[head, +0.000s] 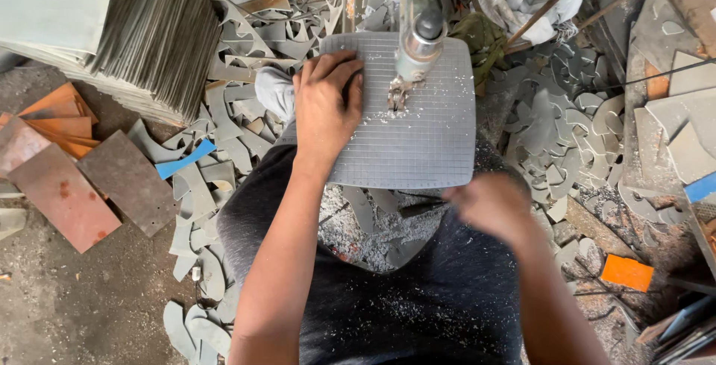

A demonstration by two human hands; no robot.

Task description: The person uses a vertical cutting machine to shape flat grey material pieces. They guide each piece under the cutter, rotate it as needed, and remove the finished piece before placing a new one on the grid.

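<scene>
- left hand (326, 108) lies palm-down, fingers spread, pressing the grey gridded sheet (418, 123) flat, just left of the saw blade (397, 95)
- right hand (491, 205) is blurred off the sheet's near right corner, can't tell its grip
- sheet's roughly square, no real long axis, near edge overhanging the lap
- offcuts (559, 134) crowd both sides

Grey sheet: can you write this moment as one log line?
left hand: flat on grey sheet | right hand: blurred, off sheet | blade: on sheet
</scene>
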